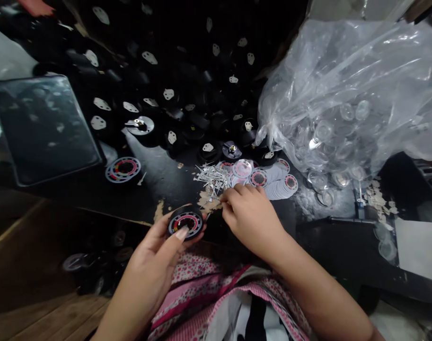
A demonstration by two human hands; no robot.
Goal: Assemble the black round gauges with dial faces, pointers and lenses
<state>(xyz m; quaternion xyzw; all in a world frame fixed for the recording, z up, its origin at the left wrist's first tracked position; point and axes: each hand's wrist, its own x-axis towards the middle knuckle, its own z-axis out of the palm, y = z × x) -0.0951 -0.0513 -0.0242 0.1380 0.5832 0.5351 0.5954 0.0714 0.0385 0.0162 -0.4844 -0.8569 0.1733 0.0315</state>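
My left hand (154, 253) grips a round black gauge (193, 221), its printed dial facing up and the thumb lying across the face. To the right, my right hand (251, 218) has its fingers pinched together low over the table; what they hold, if anything, is too small to name. Just beyond those fingertips lies a heap of thin white gauge pointers (212, 177). Beside the heap, round printed dial plates (281, 189) are fanned out in overlapping rows. More dial plates (123, 169) sit stacked at the left, with a loose pointer near them.
Many black gauge housings (207, 154) with white plates fill the back. A clear plastic bag (329, 94) of transparent round covers bulges at the right, near a screwdriver (360, 203) and white paper (419, 246). A dark glossy panel (47, 130) stands left. Gauges (100, 270) lie below the table edge.
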